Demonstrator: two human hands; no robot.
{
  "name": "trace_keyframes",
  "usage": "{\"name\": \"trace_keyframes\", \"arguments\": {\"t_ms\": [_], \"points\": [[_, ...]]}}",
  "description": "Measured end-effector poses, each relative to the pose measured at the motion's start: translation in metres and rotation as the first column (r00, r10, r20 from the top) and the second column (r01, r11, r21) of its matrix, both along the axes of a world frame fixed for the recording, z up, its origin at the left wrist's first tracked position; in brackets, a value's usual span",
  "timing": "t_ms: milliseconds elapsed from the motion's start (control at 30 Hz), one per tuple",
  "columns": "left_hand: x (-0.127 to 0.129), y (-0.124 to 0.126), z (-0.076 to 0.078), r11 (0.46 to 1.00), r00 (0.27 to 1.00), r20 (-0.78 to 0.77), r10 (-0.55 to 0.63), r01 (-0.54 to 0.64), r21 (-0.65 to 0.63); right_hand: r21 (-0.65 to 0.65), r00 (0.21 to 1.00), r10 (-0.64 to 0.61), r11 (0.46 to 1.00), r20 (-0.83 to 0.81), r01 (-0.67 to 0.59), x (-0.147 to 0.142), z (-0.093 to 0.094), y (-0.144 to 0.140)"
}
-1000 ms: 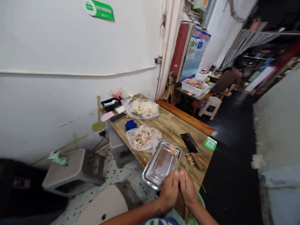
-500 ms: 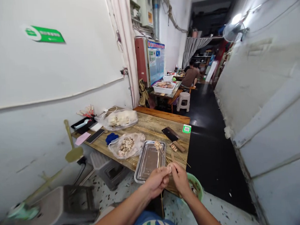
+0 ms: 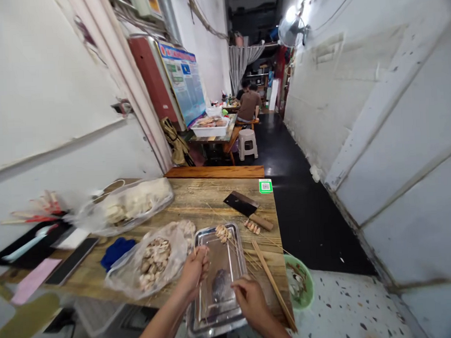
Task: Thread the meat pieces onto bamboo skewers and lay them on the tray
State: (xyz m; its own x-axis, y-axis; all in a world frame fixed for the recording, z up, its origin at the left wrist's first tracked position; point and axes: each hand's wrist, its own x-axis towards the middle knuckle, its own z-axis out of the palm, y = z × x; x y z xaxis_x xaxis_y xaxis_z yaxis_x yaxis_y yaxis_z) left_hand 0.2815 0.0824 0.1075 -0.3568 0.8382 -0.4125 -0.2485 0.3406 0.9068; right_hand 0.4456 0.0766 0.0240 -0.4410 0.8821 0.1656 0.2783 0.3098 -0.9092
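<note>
No legible text on any surface

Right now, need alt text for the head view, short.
A person's two hands work over a metal tray on a wooden table: the left hand holds a thin skewer upright at the tray's left edge, the right hand rests at its near right. A bag of cut pieces lies left, a cleaver beyond.
</note>
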Motion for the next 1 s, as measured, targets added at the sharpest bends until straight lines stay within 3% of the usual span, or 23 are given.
{"name": "trace_keyframes", "arguments": {"t_ms": [133, 233, 333, 567, 700, 867, 1000], "points": [[-0.028, 0.016, -0.019, 0.995, 0.996, 0.039, -0.077, 0.075, 0.063, 0.021, 0.997, 0.072, 0.997, -0.014, -0.072, -0.033, -0.034, 0.006], [-0.035, 0.013, -0.031, 0.994, 0.995, -0.040, -0.088, 0.091, 0.058, 0.012, 0.991, 0.127, 0.992, 0.037, -0.128, -0.037, -0.054, 0.006], [-0.035, 0.004, -0.041, 0.988, 0.989, -0.029, -0.148, 0.149, 0.052, -0.003, 0.978, 0.181, 0.983, 0.101, -0.182, -0.033, -0.061, 0.005], [-0.056, -0.028, -0.057, 0.981, 0.974, 0.127, -0.189, 0.180, 0.078, 0.156, 0.984, 0.130, 0.977, 0.123, -0.148, -0.031, -0.050, -0.014], [-0.090, -0.064, -0.062, 0.985, 0.983, 0.132, -0.125, 0.106, 0.137, 0.106, 0.992, 0.106, 0.988, 0.072, -0.113, -0.051, -0.046, -0.046], [-0.146, -0.108, -0.076, 0.975, 0.972, 0.206, -0.109, 0.065, 0.211, 0.019, 0.991, 0.120, 0.993, -0.058, -0.119, -0.113, -0.040, -0.070], [-0.192, -0.127, -0.093, 0.981, 0.885, 0.465, -0.041, -0.054, 0.188, 0.178, 0.998, 0.066, 0.982, -0.018, -0.062, -0.191, -0.019, -0.052]]}}
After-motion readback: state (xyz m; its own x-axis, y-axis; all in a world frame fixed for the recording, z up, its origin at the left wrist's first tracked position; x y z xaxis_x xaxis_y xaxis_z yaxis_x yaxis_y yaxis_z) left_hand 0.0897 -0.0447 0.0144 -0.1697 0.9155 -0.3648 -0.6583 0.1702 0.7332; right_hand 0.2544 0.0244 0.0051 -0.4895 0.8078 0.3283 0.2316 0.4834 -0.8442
